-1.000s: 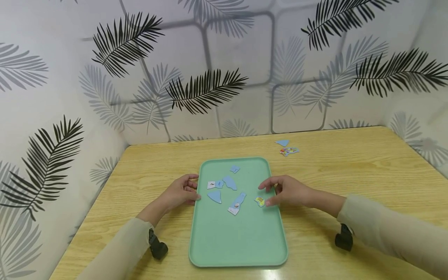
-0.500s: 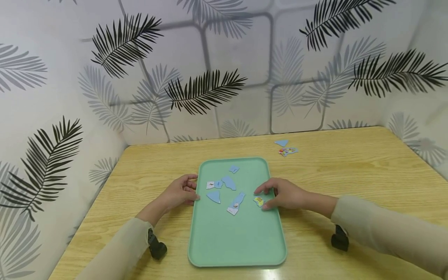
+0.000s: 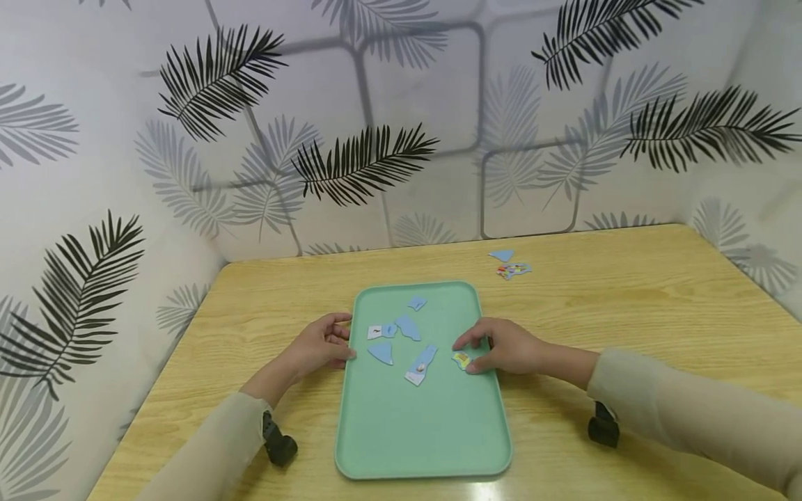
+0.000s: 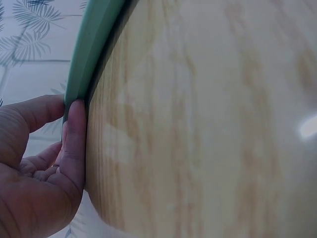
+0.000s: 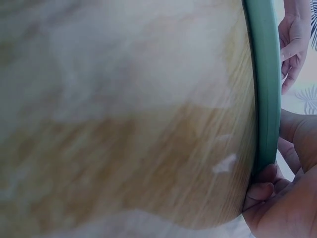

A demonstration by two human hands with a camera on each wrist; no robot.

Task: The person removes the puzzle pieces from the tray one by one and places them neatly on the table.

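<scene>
A light green tray [image 3: 426, 431] lies on the wooden table with several loose puzzle pieces on it. My left hand [image 3: 322, 343] holds the tray's left rim; in the left wrist view the thumb [image 4: 47, 109] lies on one side of the rim and a finger on the other. Over the right rim, my right hand [image 3: 504, 346] pinches a small yellow puzzle piece [image 3: 461, 360] between thumb and index finger. Its other fingers [image 5: 262, 191] curl against the tray's outer side. A blue-and-white piece [image 3: 421, 367] and a plain blue piece [image 3: 381, 352] lie left of it.
Farther back on the tray lie a blue piece [image 3: 408, 328], a small blue piece [image 3: 417, 303] and a white-and-blue piece [image 3: 381, 332]. Beyond the tray, a blue piece [image 3: 502, 255] and a multicoloured piece [image 3: 514, 270] rest on the table [image 3: 601, 278] near the leaf-patterned wall.
My right hand has moved slightly left and its thumb and index finger have come in around the yellow puzzle piece. The left hand stays at the tray's rim.
</scene>
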